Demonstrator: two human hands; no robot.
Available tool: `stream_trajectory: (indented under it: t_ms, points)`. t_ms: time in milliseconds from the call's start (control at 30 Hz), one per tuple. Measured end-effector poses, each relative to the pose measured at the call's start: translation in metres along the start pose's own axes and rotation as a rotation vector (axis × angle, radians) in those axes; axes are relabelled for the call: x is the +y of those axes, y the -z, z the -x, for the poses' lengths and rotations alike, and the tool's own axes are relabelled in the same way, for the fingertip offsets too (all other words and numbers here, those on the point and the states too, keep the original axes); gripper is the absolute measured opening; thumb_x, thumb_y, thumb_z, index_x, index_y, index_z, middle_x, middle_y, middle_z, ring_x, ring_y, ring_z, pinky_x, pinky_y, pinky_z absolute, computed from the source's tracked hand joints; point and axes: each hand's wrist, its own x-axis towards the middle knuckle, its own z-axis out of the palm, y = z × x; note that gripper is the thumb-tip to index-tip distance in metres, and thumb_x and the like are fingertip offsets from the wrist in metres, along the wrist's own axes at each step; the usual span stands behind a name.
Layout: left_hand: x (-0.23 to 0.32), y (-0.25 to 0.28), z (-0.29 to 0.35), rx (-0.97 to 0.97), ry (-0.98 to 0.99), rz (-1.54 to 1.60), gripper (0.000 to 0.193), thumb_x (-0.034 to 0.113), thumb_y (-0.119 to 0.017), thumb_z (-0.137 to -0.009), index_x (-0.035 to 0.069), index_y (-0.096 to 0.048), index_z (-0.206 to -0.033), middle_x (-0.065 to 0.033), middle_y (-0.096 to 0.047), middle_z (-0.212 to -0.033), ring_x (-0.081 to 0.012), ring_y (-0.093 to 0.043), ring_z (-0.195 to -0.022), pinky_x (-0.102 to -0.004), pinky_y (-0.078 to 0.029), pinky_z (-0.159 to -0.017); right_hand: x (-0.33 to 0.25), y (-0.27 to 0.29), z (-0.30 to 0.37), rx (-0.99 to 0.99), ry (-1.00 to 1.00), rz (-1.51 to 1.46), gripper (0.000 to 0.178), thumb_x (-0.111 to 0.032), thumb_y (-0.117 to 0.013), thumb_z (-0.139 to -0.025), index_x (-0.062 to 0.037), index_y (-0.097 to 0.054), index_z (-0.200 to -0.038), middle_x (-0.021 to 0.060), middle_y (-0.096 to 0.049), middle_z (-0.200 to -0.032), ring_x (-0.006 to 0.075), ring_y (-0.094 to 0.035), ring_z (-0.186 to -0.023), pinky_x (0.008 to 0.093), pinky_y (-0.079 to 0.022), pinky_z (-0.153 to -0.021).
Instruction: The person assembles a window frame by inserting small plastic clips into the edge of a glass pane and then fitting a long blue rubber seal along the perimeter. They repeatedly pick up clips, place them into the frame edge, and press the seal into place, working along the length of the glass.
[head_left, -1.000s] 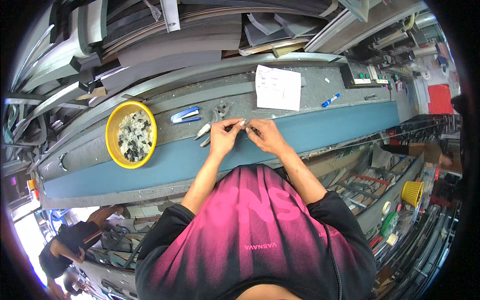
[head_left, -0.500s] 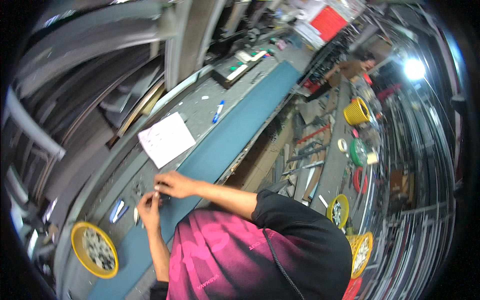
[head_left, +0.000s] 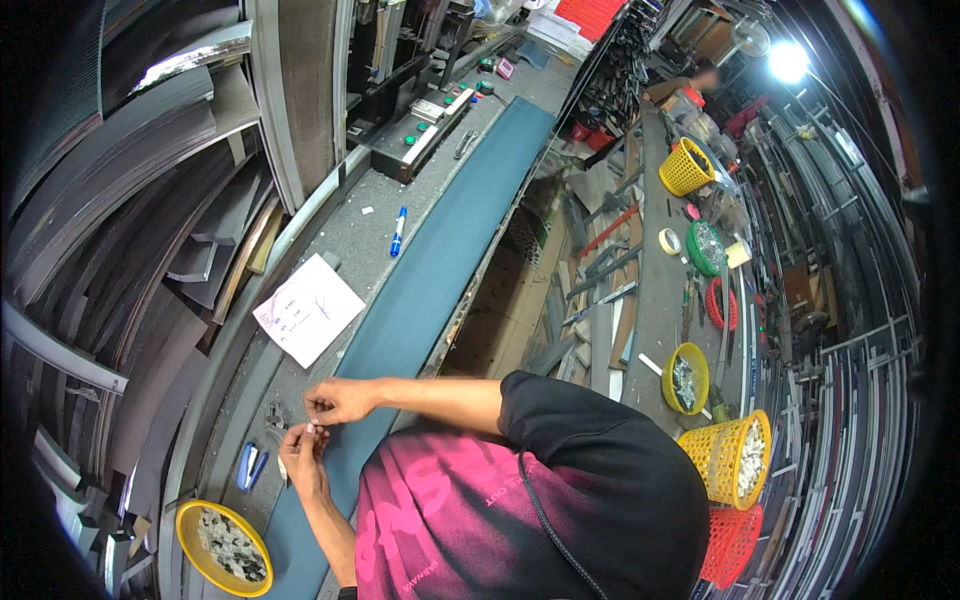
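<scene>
My left hand (head_left: 304, 450) and my right hand (head_left: 341, 401) meet above the left side of the bench, fingertips pinched together. Whatever is between them is too small to make out. Beneath the hands runs a long blue-grey strip (head_left: 440, 260) along the bench. A blue and white tool, perhaps a stapler (head_left: 251, 467), lies to the left of my left hand. Beyond my right hand is a sheet of paper (head_left: 309, 311) with handwriting. A yellow basket (head_left: 265, 560) of small white and black pieces stands near the lower left.
A blue and white marker (head_left: 399, 232) lies farther up the bench, before a device with green buttons (head_left: 425, 135). On the right-hand bench stand yellow baskets (head_left: 690, 452), a green basket (head_left: 708, 250) and a tape roll (head_left: 669, 241). A person (head_left: 668, 90) is at the far end.
The view has shifted and turned slightly, and the picture is sharper. My hands stay pinched together in nearly the same place over the bench. The person at the far end has shifted in view.
</scene>
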Motion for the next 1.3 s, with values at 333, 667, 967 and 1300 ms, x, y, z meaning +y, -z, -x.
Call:
stream_trajectory:
  t_ms: [333,667,967,1300]
  points:
    - [0.004,-0.001,-0.002,0.059,-0.065,-0.2,0.017,0.013,-0.082,-0.106,-0.002,-0.079,-0.111,-0.0064,-0.08,-0.093,-0.0123,-0.073,-0.078,-0.0267,-0.059,-0.075,-0.015,-0.007,0.006,0.195,0.149,0.185,0.029,-0.022,-0.085,-0.093,0.0002,-0.066,-0.096,0.0179,-0.073,-0.093,0.0369,-0.075,-0.085,0.0475,-0.058,-0.072]
    - [0.01,0.005,-0.006,0.048,0.132,-0.39,0.017,0.013,-0.085,-0.103,-0.003,-0.081,-0.104,-0.0065,-0.08,-0.087,-0.0118,-0.071,-0.074,-0.0244,-0.051,-0.066,-0.016,-0.014,0.003,0.25,0.427,0.719,0.028,-0.028,-0.089,-0.076,-0.0084,-0.074,-0.088,0.0057,-0.07,-0.096,0.0313,-0.065,-0.111,0.0485,-0.057,-0.093]
    - [0.018,0.02,-0.015,-0.064,0.045,-0.515,0.01,0.005,-0.084,-0.1,-0.004,-0.081,-0.099,-0.008,-0.081,-0.089,-0.0128,-0.072,-0.075,-0.0278,-0.054,-0.069,-0.002,-0.01,-0.007,0.101,0.436,0.693,0.029,-0.031,-0.088,-0.076,-0.0061,-0.074,-0.085,0.0124,-0.074,-0.092,0.0351,-0.07,-0.102,0.0507,-0.057,-0.09]
    - [-0.005,-0.028,0.016,0.071,-0.337,-0.794,0.022,0.019,-0.085,-0.089,0.002,-0.082,-0.102,-0.01,-0.079,-0.092,-0.0207,-0.074,-0.086,-0.0368,-0.058,-0.08,0.008,0.004,0.01,-0.054,-0.384,0.144,0.051,-0.051,-0.079,-0.098,-0.0005,-0.084,-0.093,0.0133,-0.079,-0.082,0.0184,-0.073,-0.079,0.0406,-0.059,-0.075]
